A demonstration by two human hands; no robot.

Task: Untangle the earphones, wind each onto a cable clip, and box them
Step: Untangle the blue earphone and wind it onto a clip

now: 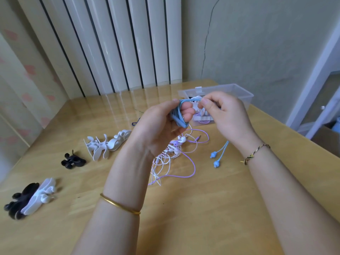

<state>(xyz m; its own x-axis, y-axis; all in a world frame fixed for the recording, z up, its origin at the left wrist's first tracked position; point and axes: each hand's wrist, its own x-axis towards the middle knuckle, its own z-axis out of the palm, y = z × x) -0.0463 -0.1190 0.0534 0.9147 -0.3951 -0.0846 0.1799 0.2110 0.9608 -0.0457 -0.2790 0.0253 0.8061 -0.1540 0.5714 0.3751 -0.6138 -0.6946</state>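
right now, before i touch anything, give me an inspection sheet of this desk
surface: glossy wooden table.
job's things: blue earphone cable looped at the left hand; blue earbuds below the right wrist; white clips, black clip and a mixed clip pile on the left; clear box at the back, white and purple items inside.
clutter: nothing seen.
hands: left hand holds the loops; right hand fingers pinch the blue cable.
cables: white and purple earphones tangled under the hands.
surroundings: white radiator behind; cracked wall.

Wooden table (184,208), box (244,92) set on it, earphone tangle (171,159) laid before box, white clips (104,144) and black clip (72,161) scattered left of box
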